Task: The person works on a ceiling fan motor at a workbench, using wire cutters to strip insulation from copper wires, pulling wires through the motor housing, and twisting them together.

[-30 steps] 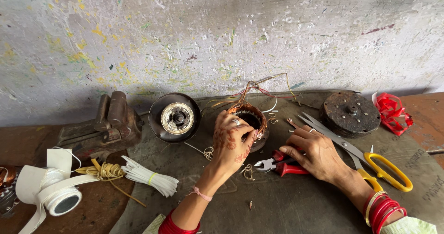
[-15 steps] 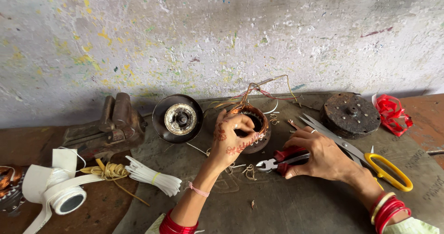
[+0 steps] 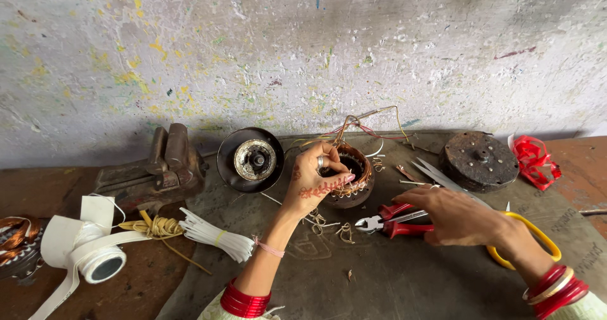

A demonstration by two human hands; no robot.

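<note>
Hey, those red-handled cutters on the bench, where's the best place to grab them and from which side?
Grip the cutters by the two red handles, coming from the right. They lie flat with the metal tip pointing left and the handles running right, under the right hand, which already rests on them. The left hand is busy on the copper coil, so the tip side is crowded.

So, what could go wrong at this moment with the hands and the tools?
1. The left hand grips the copper-wound stator; its loose wire ends could prick the fingers.
2. The right hand rests on the red-handled cutters, whose jaws point toward the left wrist, so a slip may nick it.
3. The yellow-handled scissors lie under the right forearm, blades exposed.
</note>
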